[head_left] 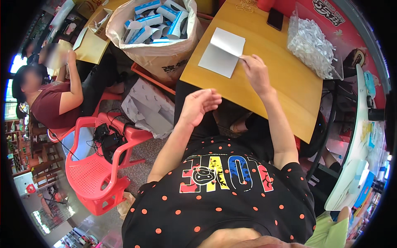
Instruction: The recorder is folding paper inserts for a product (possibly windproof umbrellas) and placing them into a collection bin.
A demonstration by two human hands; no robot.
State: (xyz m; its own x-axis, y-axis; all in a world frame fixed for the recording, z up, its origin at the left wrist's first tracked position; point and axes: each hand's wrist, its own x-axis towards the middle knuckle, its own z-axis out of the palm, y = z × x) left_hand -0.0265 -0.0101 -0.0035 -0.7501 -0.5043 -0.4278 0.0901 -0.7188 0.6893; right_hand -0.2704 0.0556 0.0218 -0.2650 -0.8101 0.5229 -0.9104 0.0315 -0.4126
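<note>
A small stack of white paper sheets lies on the wooden table ahead of me. Its top sheet is bent up along one side, with a shaded fold across the middle. My right hand pinches the right edge of that sheet between thumb and fingers. Just off the table's near edge hovers my left hand, palm turned inward. Its fingers are stretched and slightly curved, and nothing shows in them.
A big white sack full of blue-and-white paper pieces stands left of the table. A clear bin of white strips and a black phone sit on it. A red chair holds cables. Another person sits at left.
</note>
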